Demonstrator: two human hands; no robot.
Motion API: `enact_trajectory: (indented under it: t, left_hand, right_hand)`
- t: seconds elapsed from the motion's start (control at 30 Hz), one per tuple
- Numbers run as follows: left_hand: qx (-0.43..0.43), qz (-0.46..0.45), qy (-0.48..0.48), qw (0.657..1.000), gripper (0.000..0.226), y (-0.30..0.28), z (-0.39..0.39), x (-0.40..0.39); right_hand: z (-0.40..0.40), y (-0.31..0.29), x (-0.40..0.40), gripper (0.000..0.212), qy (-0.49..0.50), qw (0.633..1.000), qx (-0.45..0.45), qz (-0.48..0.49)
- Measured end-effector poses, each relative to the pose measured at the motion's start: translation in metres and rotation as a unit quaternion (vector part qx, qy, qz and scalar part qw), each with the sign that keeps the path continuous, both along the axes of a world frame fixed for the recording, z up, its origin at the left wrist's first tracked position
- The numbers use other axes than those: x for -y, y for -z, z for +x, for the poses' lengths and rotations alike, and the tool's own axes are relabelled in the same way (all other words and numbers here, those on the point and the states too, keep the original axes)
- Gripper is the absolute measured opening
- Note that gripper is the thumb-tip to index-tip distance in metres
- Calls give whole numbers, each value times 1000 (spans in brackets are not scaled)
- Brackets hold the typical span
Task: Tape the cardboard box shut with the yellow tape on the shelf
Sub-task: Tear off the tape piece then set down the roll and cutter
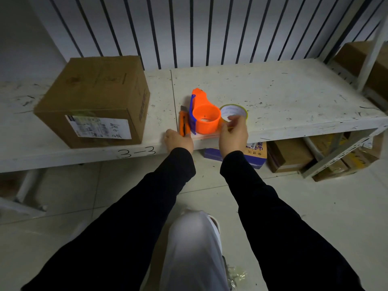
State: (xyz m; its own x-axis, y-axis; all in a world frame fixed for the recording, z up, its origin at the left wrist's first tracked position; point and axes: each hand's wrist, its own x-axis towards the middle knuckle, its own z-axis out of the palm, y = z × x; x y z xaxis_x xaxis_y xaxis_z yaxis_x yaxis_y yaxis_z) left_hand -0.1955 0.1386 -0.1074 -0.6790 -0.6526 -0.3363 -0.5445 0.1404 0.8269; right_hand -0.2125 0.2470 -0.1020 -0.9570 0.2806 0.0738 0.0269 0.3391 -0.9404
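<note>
Scene: I look down from a head camera at a scuffed white shelf (273,91), with both my dark-sleeved arms reaching to its front edge.
Cardboard box: the cardboard box (94,99) sits on the shelf to the left, flaps down, a printed label on its near face; it is well apart from both hands.
Yellow tape: the yellow tape roll (233,112) stands near the shelf's front edge, touching or just beside an orange tape dispenser (204,114); which, I cannot tell.
Other tool: an orange utility knife (183,122) lies just left of the dispenser.
Right hand: my right hand (232,134) has its fingers closed on the near rim of the roll, pinching it.
Left hand: my left hand (178,140) rests at the shelf edge by the knife's near end, fingers curled; whether it grips anything I cannot tell.
Step in hand: I judge this is picking up the tape; no taping has begun.
Next move: lift the roll clear of the dispenser, carry it left to the box, and find the tape's free end.
</note>
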Motion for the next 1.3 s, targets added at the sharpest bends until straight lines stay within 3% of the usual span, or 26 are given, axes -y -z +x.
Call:
enact_trajectory:
  t: [0.17,0.33,0.47,0.53,0.7,0.87,1.0,1.1,1.3]
  left_hand:
    - [3,42,29,999,39,3,3,7]
    - [20,95,41,994,35,-12,22,12]
    - [-6,120,64,991,29,-23,45,19]
    - [-33,152,59,986,28,-31,58,23]
    - [-93,216,65,970,22,-50,86,28]
    - [-124,236,71,961,30,-60,112,29]
    - [-145,255,60,954,17,-61,128,34]
    - [-127,267,57,953,31,-67,136,32]
    - [-100,270,43,957,30,-68,145,35]
  right_hand:
    - [16,2,15,2,-61,997,37,-32]
    - [24,6,37,7,-146,981,121,-32]
    - [34,1,58,45,-219,950,222,-17]
    - [41,-7,66,46,-242,939,243,-34]
    - [61,-25,84,40,-223,931,246,-154]
    - [84,-41,92,34,-208,933,227,-188]
    - [103,-47,95,29,-199,929,208,-233]
    - [115,-48,94,28,-181,921,218,-267]
    - [132,-51,97,23,-186,927,230,-229]
